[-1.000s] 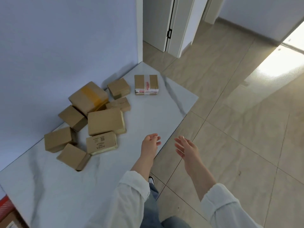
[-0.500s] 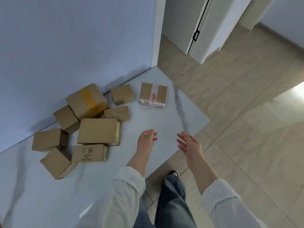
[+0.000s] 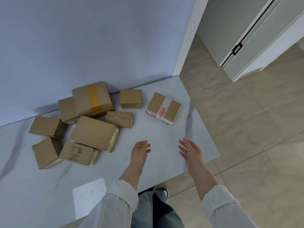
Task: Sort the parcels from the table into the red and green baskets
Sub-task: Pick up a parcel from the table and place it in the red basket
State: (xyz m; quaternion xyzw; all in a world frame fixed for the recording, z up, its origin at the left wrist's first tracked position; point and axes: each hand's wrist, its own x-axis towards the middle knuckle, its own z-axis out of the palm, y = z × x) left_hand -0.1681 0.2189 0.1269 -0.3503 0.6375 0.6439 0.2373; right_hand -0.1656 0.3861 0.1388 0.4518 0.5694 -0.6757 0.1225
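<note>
Several brown cardboard parcels lie on the white marble table [image 3: 164, 162] against the blue wall. Nearest my hands is a parcel with white and red tape [image 3: 163, 108], set apart at the right. A large flat parcel [image 3: 93, 133] and a printed parcel [image 3: 76, 155] lie to the left. A parcel with yellow tape [image 3: 93, 98] sits at the back. My left hand [image 3: 139, 151] hovers over the table, fingers loosely curled, holding nothing. My right hand [image 3: 190, 149] is beside it, fingers spread, empty. No basket is in view.
The table's right edge ends by a tiled floor [image 3: 246, 129]. A white wall corner [image 3: 185, 46] and a door [image 3: 246, 38] stand at the back right. My legs and a shoe [image 3: 162, 192] show below the table's front edge.
The view has swung left and closer to the table. Both hands have moved from over the table's edge to above the tabletop, nearer the taped parcel. Both still hold nothing.
</note>
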